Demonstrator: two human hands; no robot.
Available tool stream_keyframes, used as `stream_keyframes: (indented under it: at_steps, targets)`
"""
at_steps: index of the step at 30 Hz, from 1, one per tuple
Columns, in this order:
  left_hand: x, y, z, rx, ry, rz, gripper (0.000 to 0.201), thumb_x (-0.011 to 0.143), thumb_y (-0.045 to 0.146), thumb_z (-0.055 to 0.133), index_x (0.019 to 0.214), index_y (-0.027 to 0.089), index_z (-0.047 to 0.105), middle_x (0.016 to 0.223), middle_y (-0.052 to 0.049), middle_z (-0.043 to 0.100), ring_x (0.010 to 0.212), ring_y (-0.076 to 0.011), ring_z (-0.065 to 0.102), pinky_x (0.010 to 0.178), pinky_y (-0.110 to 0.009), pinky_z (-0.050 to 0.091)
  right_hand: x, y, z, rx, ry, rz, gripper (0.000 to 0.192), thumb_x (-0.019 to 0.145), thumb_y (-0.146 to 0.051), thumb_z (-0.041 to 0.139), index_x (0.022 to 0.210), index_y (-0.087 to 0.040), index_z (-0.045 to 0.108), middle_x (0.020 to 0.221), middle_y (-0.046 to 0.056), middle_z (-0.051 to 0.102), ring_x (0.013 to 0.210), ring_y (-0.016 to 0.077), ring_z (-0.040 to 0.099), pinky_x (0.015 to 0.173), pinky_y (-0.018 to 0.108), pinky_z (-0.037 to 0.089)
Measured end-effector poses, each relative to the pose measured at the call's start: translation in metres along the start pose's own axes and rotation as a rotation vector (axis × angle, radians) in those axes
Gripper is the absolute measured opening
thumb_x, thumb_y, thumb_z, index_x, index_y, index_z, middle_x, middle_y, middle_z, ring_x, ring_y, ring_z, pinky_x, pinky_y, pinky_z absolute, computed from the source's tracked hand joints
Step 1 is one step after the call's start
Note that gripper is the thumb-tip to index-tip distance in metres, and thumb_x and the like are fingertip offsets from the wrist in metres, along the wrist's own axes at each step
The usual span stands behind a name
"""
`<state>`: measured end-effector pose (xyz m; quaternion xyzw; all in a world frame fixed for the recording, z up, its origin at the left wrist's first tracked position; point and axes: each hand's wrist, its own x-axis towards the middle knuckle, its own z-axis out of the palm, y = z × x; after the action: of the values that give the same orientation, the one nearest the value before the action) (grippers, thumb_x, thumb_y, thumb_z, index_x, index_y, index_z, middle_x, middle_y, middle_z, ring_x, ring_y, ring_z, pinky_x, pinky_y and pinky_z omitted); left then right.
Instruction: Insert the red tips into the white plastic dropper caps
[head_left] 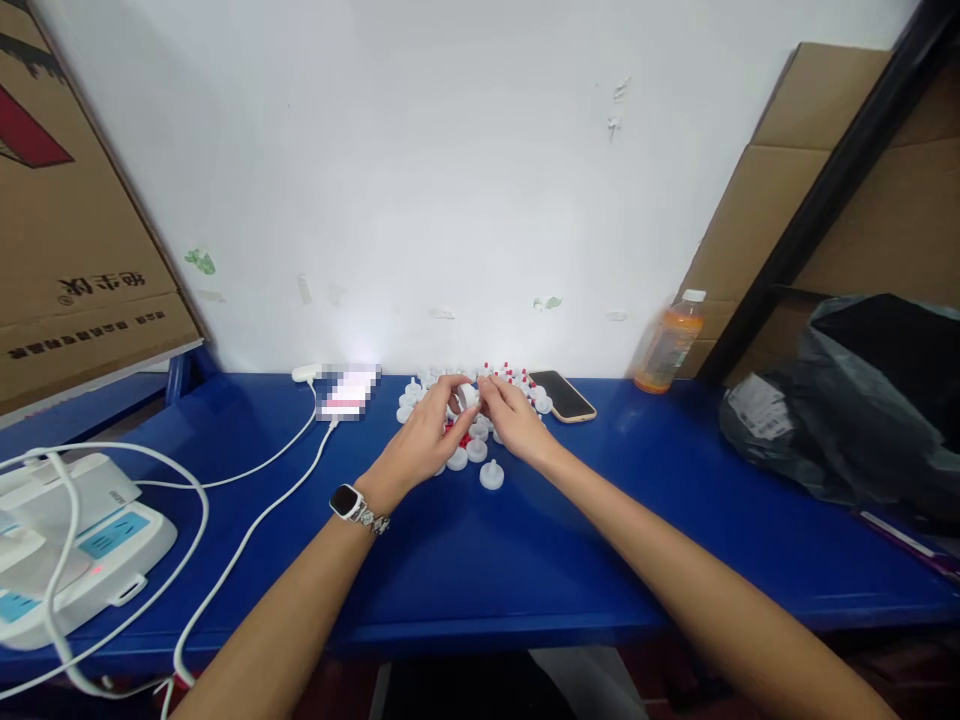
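Head view, frame centre: left hand (425,432) pinches a white cap (469,396) between fingers, presumably steadying it; right hand (517,420): finger grip obscured.

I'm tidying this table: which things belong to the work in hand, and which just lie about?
Likely in the work:
white piece between left hand and right hand
loose white pieces
small red pieces

Apparently lying about:
dark-screened phone
orange bottle
power strip
plastic bag
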<state>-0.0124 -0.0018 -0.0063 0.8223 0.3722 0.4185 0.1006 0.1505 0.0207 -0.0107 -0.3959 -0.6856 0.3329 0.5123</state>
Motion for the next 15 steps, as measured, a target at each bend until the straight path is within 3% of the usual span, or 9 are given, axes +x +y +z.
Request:
stream_keyframes:
  at_steps: [3, 7, 11, 15]
  targets:
    - [0.000, 0.000, 0.000, -0.054, 0.022, 0.029, 0.039, 0.099, 0.037, 0.047, 0.135, 0.023, 0.039, 0.095, -0.003, 0.057, 0.079, -0.0151, 0.056, 0.076, -0.030, 0.048, -0.002, 0.003, 0.000, 0.028, -0.006, 0.007, 0.049, 0.094, -0.062, 0.038, 0.067, -0.022, 0.041, 0.059, -0.003, 0.041, 0.056, 0.0131, 0.041, 0.052, 0.027, 0.034]
    - [0.000, 0.003, -0.001, -0.061, 0.002, 0.101, 0.032, 0.099, 0.035, 0.048, 0.128, 0.023, 0.048, 0.095, -0.004, 0.057, 0.081, -0.0161, 0.054, 0.077, -0.031, 0.046, -0.005, 0.003, 0.004, 0.103, 0.012, 0.028, 0.051, 0.092, -0.066, 0.039, 0.065, -0.022, 0.040, 0.057, -0.004, 0.037, 0.053, 0.0121, 0.036, 0.052, 0.027, 0.032]
    - [0.004, 0.006, 0.008, -0.315, 0.040, -0.095, 0.032, 0.100, 0.045, 0.044, 0.120, 0.022, 0.053, 0.073, 0.002, 0.049, 0.063, -0.0120, 0.046, 0.059, -0.025, 0.040, -0.011, -0.008, 0.009, 0.012, 0.094, -0.062, 0.052, 0.095, -0.063, 0.035, 0.064, -0.022, 0.038, 0.058, -0.003, 0.038, 0.055, 0.0127, 0.036, 0.053, 0.029, 0.030]
    - [0.009, -0.003, 0.010, -0.592, 0.088, -0.249, 0.043, 0.095, 0.060, 0.045, 0.089, 0.019, 0.056, 0.066, 0.003, 0.043, 0.057, -0.0104, 0.042, 0.056, -0.024, 0.038, -0.013, -0.017, 0.006, -0.123, 0.109, -0.121, 0.048, 0.099, -0.056, 0.031, 0.066, -0.022, 0.036, 0.058, -0.003, 0.039, 0.056, 0.0133, 0.036, 0.055, 0.030, 0.028]
